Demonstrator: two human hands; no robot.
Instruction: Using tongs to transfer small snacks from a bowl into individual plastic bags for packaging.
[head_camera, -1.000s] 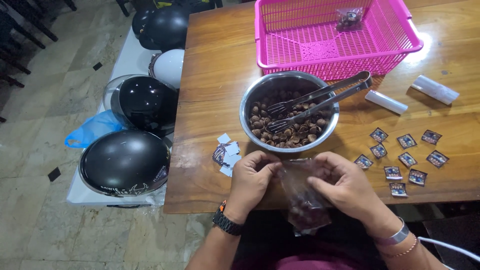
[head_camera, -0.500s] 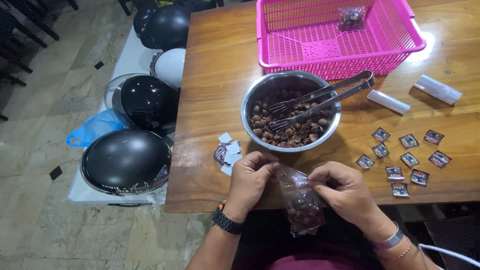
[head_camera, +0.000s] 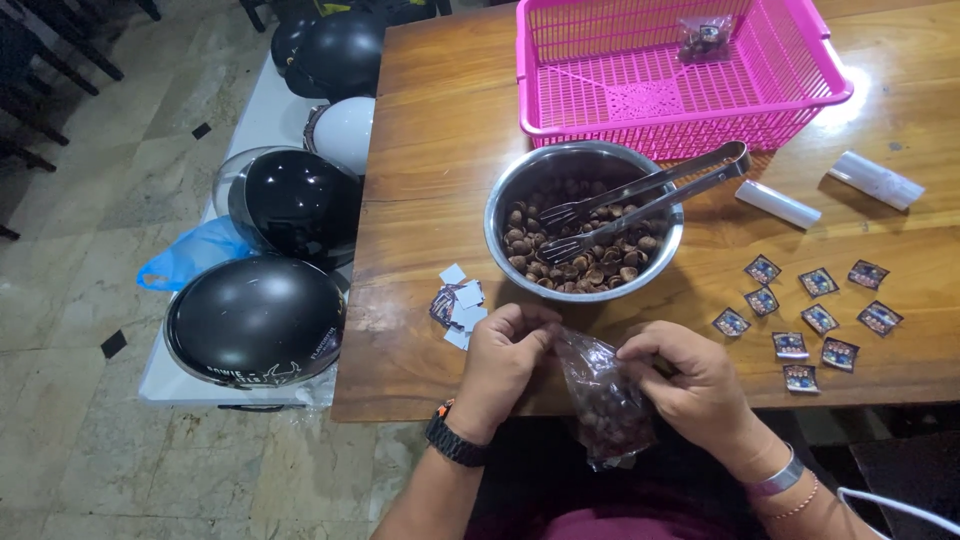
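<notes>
Both hands were at the table's near edge, pinching one small clear plastic bag (head_camera: 603, 400) of brown nuts btwn them. Left hand (head_camera: 503, 362) gripped the bag's top corner w/ fingers curled shut on the plastic; right hand (head_camera: 690, 378) pinched the other top corner, thumb and forefinger closed on it. Bag hung down past the wooden table (head_camera: 430, 150) edge, over the lap, bulging at the bottom. At 12 o'clock from the hands sat a steel bowl (head_camera: 520, 190) of same brown nuts, w/ metal tongs (head_camera: 650, 190) resting across it, handle end out over the rim toward 2 o'clock. Pink plastic basket (head_camera: 790, 110) stood beyond the bowl, one filled bag (head_camera: 703, 35) inside. Small dark printed labels (head_camera: 805, 315) lay scattered at 2 o'clock of the right hand; a little stack of labels (head_camera: 457, 300), white sides up, just beside the left hand at 11 o'clock. Two white plastic rolls (head_camera: 778, 204) lay near the basket. Black helmets (head_camera: 255, 320) sat on a low surface at 9 o'clock, off the table.
</notes>
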